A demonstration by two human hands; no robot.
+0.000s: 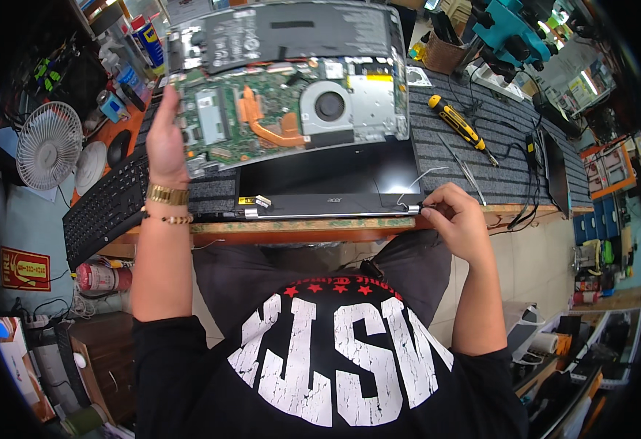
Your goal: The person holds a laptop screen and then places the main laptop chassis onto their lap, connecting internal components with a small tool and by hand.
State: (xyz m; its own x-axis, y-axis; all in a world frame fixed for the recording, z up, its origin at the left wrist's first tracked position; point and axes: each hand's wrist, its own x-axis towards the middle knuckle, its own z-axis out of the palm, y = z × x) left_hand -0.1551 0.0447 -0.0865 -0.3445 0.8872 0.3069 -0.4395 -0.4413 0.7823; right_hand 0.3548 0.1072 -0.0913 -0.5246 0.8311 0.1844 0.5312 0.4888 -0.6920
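My left hand (pixel 167 143) grips the left edge of an opened laptop base (pixel 221 154), holding it tilted up above the bench. Its inside faces me: a black battery (pixel 284 33) along the far side, a green circuit board, a copper heat pipe (pixel 265 132) and a round cooling fan (pixel 329 106). Below it, a laptop screen (pixel 327 172) lies face up at the bench's front edge, partly covered by the base. At the screen's near right corner, my right hand (pixel 452 218) pinches the end of the silver hinge (pixel 408 210). A thin pale wire (pixel 415 181) curls beside those fingers.
On the striped grey mat (pixel 510 161) lie a yellow-and-black screwdriver (pixel 463 123) and metal tweezers (pixel 463 168). A black keyboard (pixel 108 208), a mouse (pixel 119 146) and a white fan (pixel 50 145) stand left. A teal microscope (pixel 514 36) and cables are at the far right.
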